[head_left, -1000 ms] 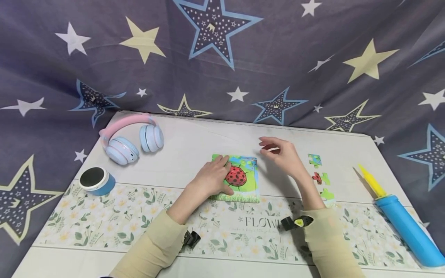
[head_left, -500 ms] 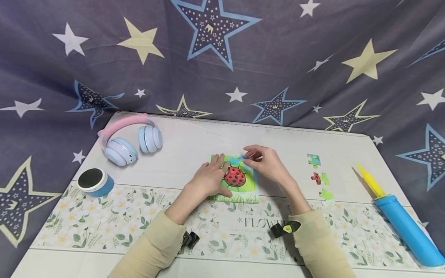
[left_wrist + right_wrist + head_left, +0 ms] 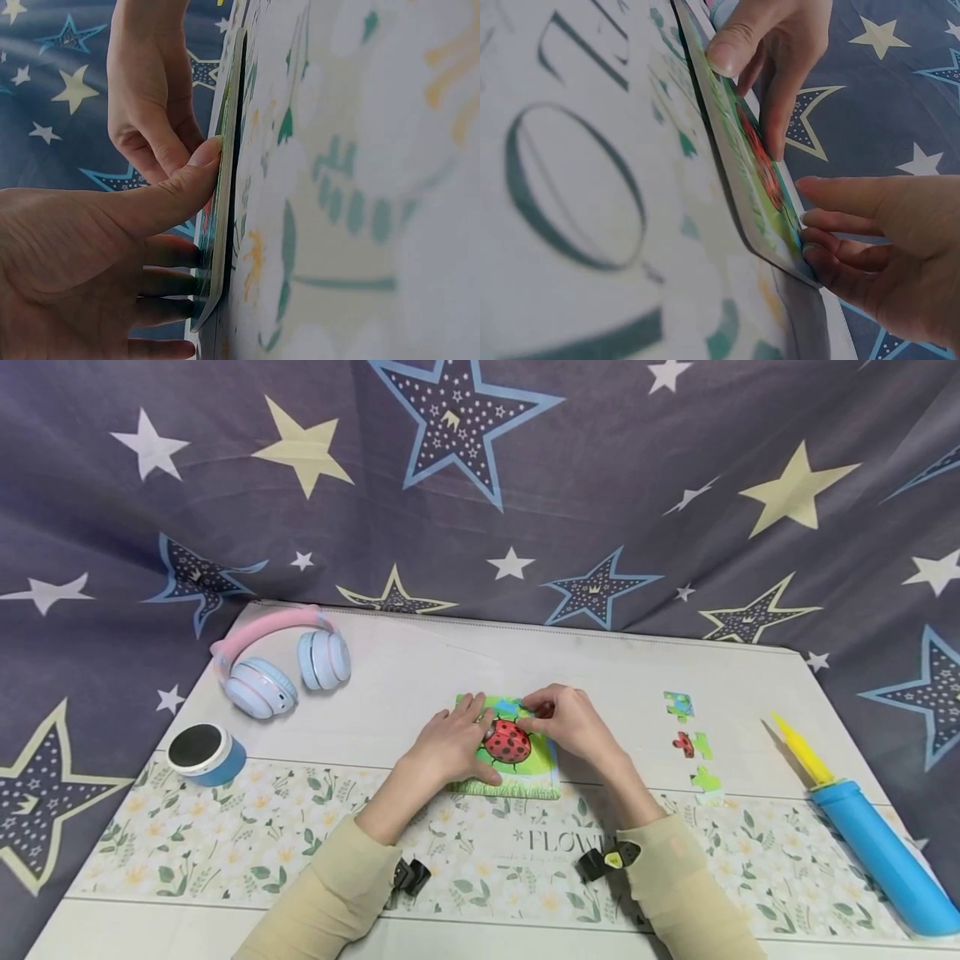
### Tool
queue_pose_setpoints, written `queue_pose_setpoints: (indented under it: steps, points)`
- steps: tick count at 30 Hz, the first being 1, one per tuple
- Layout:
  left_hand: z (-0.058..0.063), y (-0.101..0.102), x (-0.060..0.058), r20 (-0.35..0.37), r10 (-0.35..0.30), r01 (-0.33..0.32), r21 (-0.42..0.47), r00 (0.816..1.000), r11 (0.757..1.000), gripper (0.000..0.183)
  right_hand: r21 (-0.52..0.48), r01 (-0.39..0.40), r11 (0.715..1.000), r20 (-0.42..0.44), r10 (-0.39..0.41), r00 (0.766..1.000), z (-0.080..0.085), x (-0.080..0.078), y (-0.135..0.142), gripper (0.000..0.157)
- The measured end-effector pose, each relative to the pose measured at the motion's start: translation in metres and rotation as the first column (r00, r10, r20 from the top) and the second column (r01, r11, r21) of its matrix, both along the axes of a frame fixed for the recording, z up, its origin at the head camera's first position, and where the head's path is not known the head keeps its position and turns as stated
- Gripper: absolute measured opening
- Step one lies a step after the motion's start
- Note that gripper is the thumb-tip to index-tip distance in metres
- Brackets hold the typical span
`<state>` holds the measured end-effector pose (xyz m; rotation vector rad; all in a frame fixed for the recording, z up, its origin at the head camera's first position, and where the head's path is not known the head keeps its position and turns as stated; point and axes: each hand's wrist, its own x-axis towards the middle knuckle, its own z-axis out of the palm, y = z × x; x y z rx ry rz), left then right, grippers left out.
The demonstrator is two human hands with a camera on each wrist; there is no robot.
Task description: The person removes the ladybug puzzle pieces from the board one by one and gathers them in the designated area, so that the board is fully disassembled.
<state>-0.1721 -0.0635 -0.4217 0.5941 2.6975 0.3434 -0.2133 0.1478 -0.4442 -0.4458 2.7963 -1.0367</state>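
Note:
A ladybug jigsaw puzzle (image 3: 508,742) in a thin tray lies mid-table. My left hand (image 3: 448,745) rests on its left part with the fingers spread. In the left wrist view the thumb (image 3: 204,154) lies over the puzzle's near edge, with the other fingers on its face. At the top right corner of the puzzle is my right hand (image 3: 573,718), its fingers bent and its fingertips touching the picture. In the right wrist view, the right fingertips (image 3: 817,251) meet the far side of the puzzle's face; no loose piece shows between them. The right hand hides that corner in the head view.
Several loose jigsaw pieces (image 3: 678,705) lie in a column to the right. Beyond them is a blue hand pump (image 3: 877,852) with a yellow nozzle. Pink and blue headphones (image 3: 258,681) and a round blue-and-white container (image 3: 207,754) stand at left. A starry curtain (image 3: 480,527) hangs behind.
My right hand has moved left and down from above the table beside the puzzle to its top right corner. The left hand and the loose pieces have stayed in place.

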Motion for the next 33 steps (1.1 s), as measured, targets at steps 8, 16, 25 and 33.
queue_pose_setpoints:
  steps: [8, 16, 25, 33]
  points:
    - [0.0, 0.001, 0.0, -0.001, 0.003, -0.003, -0.008, 1.0, 1.0, 0.105, 0.035, 0.025, 0.999, -0.033, -0.024, 0.999, -0.001, 0.002, -0.004, 0.028]
    - [0.001, 0.001, 0.0, -0.009, -0.002, 0.002, -0.022, 1.0, 1.0, 0.106, 0.039, 0.047, 0.998, -0.049, -0.045, 0.998, -0.003, 0.002, -0.008, 0.021]
    - [0.001, 0.002, 0.0, -0.015, 0.0, 0.0, -0.024, 1.0, 1.0, 0.105, 0.047, 0.072, 0.996, -0.042, -0.07, 0.997, -0.005, 0.003, -0.012, 0.025]
    - [0.002, 0.002, 0.0, -0.02, 0.003, -0.003, -0.018, 1.0, 1.0, 0.105, 0.064, 0.083, 0.994, -0.043, -0.08, 0.996, -0.006, 0.005, -0.013, 0.026]
